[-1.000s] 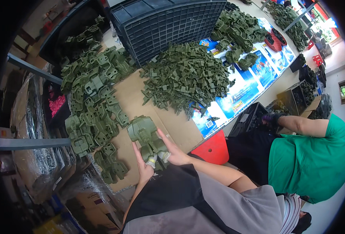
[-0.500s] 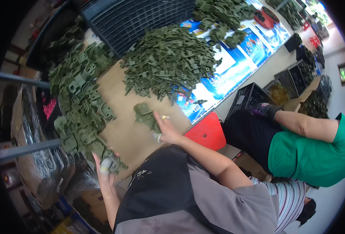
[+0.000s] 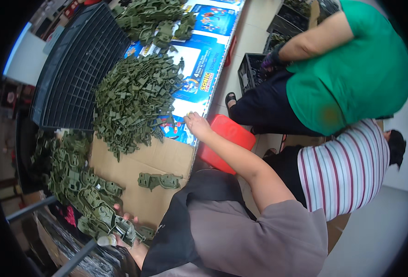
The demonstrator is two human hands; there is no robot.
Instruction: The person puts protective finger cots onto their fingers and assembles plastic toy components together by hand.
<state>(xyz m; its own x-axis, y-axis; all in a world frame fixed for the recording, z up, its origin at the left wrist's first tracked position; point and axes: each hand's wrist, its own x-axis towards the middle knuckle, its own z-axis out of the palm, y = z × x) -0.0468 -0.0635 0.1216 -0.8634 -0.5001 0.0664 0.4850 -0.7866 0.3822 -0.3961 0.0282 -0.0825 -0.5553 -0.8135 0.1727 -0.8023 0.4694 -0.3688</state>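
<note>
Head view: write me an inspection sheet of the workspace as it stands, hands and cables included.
Surface: brown cardboard and blue printed sheets cover the table.
Job's things: pile of small green parts; heap of larger green parts at left; lone green part lying on the cardboard.
Clutter: black crate beside the small-part pile; more green parts at the far end.
Hands: left hand appears to grip a green part by the heap; right hand, partly curled, over the sheets' edge, contents unclear.
Cables: nothing seen.
Surroundings: red stool beside the table; person in green and person in stripes at right.
</note>
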